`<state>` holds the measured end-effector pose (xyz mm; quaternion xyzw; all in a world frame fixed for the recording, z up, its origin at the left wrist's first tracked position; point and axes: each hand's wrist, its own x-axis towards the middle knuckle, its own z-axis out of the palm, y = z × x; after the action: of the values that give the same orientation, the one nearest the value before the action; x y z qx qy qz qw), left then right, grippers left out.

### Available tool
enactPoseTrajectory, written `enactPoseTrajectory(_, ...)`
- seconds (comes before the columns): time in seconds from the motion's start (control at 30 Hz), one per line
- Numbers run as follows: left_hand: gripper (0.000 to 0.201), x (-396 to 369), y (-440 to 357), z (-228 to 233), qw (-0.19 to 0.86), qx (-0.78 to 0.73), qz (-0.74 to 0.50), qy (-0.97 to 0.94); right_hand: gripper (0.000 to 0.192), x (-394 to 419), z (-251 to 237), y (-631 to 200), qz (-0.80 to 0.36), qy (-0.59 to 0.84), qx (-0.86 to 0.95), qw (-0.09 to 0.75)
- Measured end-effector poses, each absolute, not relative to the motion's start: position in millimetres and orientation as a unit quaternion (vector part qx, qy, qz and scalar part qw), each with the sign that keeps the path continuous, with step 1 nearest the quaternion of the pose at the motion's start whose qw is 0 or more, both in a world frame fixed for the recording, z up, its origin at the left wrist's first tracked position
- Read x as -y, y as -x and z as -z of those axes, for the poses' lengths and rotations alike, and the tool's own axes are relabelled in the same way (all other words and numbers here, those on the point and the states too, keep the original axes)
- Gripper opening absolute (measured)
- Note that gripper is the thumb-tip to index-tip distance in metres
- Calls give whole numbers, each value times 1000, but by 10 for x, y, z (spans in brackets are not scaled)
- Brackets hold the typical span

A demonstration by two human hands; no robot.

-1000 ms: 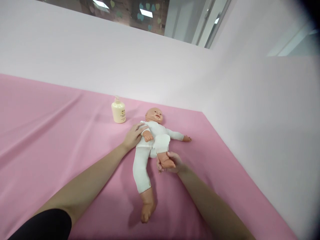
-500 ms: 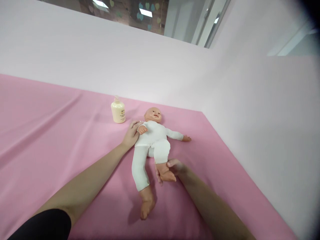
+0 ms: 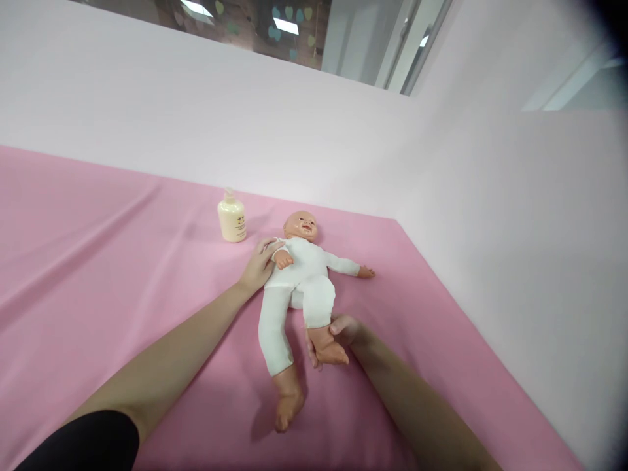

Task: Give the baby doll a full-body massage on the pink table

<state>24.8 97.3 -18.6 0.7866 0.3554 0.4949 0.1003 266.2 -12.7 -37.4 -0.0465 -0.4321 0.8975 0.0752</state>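
A baby doll [image 3: 301,261] with a white cloth body lies on its back on the pink cover, head toward the wall. My left hand [image 3: 260,263] is at the doll's side on the left, its fingers curled over the upper part of that arm; the doll's small hand [image 3: 283,260] rests in front of my fingers. My right hand [image 3: 346,329] holds the doll's raised, bent leg at the ankle, thumb on the near side and fingers passing behind. The other leg [image 3: 277,333] lies stretched toward me. Part of my right fingers is hidden behind the foot [image 3: 330,347].
A cream pump bottle [image 3: 232,219] stands upright left of the doll's head. White walls [image 3: 275,131] rise behind and to the right of the pink-covered surface [image 3: 122,261]. A window [image 3: 275,33] runs above the back wall.
The held ankle and my right hand have shifted slightly toward me and to the right. The doll's arm under my left hand has moved a little toward me.
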Motion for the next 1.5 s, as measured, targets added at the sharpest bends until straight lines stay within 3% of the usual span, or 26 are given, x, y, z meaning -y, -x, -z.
enactPoseTrajectory(0.2,41,-986,-252,199,97,-367,-485,-788,37,121,383,-2657,-898,50,435,53)
enactPoseTrajectory(0.6,44,-982,-253,190,65,-364,-464,-805,51,144,357,-2649,-901,13,432,47)
enactPoseTrajectory(0.8,48,-970,-241,203,19,-339,-436,-833,54,65,417,-2688,-891,14,439,115)
enactPoseTrajectory(1.07,46,-1040,-251,283,-23,-302,-432,-850,55,69,368,-2677,-861,78,426,265)
enactPoseTrajectory(1.5,36,-1026,-267,274,-18,-297,-428,-853,48,16,197,-2659,-862,190,308,356)
